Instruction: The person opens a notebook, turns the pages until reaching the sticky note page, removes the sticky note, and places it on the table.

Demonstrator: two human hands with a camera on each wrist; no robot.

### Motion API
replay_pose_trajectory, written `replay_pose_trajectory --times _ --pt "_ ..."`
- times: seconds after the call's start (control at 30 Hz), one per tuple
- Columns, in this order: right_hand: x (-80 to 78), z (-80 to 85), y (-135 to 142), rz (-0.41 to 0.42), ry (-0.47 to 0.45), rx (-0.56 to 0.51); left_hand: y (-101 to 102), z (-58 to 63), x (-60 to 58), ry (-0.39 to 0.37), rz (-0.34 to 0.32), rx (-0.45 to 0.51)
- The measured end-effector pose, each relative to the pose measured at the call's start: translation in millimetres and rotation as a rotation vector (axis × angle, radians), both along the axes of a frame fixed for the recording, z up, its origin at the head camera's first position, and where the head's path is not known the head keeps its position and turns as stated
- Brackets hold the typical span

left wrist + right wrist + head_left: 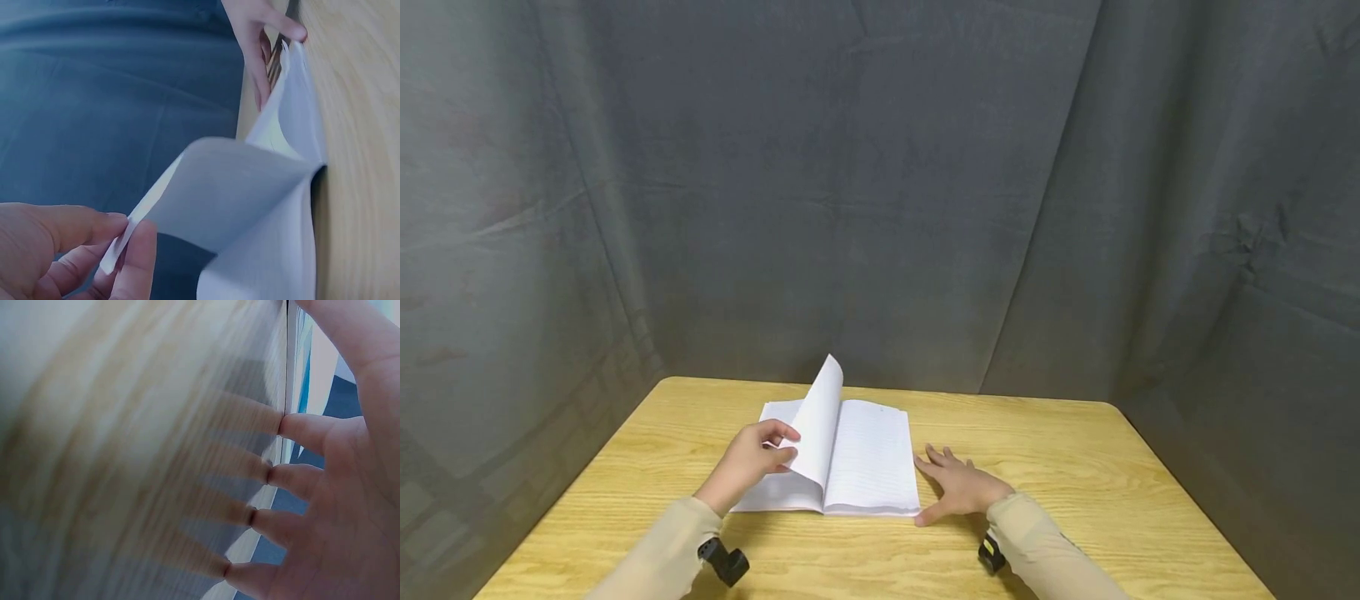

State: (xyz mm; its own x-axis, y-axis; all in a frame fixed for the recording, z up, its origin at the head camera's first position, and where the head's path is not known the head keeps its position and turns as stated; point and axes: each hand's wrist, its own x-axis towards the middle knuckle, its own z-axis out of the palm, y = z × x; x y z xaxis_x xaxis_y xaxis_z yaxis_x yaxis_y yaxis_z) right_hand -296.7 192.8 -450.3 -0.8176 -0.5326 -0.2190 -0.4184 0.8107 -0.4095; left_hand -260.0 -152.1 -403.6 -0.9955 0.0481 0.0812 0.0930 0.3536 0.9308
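An open notebook point(871, 458) with white, finely lined pages lies flat on the wooden table. My left hand point(752, 454) is over its left half and pinches the outer edge of a raised page point(817, 425) between thumb and fingers. That page point(212, 187) stands up from the spine and curves over in the left wrist view. At the notebook's right side, my right hand point(958, 487) has its fingers spread, with the thumb right at the lower right corner. The right wrist view shows the fingertips of this hand point(337, 487) resting on the tabletop.
The wooden table point(1060, 467) extends on both sides of the notebook. Dark grey cloth point(850, 208) hangs behind the table and along its sides. A small black camera point(724, 561) is strapped to the left wrist, and another black device point(991, 553) to the right.
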Motion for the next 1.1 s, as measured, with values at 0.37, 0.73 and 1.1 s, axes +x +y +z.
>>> replay_pose_trajectory --times 0.37,0.73,1.1 --pt "0.5 1.1 -1 0.010 0.013 0.003 -30 -19.5 8.1 -0.076 0.063 -0.062" --pt "1.4 -0.1 0 0.008 0.020 0.000 -54 -35.0 10.4 -0.138 0.073 -0.180" --pt "1.9 -0.7 -1 -0.001 0.012 0.005 -57 -42.8 8.9 -0.204 0.073 -0.153"
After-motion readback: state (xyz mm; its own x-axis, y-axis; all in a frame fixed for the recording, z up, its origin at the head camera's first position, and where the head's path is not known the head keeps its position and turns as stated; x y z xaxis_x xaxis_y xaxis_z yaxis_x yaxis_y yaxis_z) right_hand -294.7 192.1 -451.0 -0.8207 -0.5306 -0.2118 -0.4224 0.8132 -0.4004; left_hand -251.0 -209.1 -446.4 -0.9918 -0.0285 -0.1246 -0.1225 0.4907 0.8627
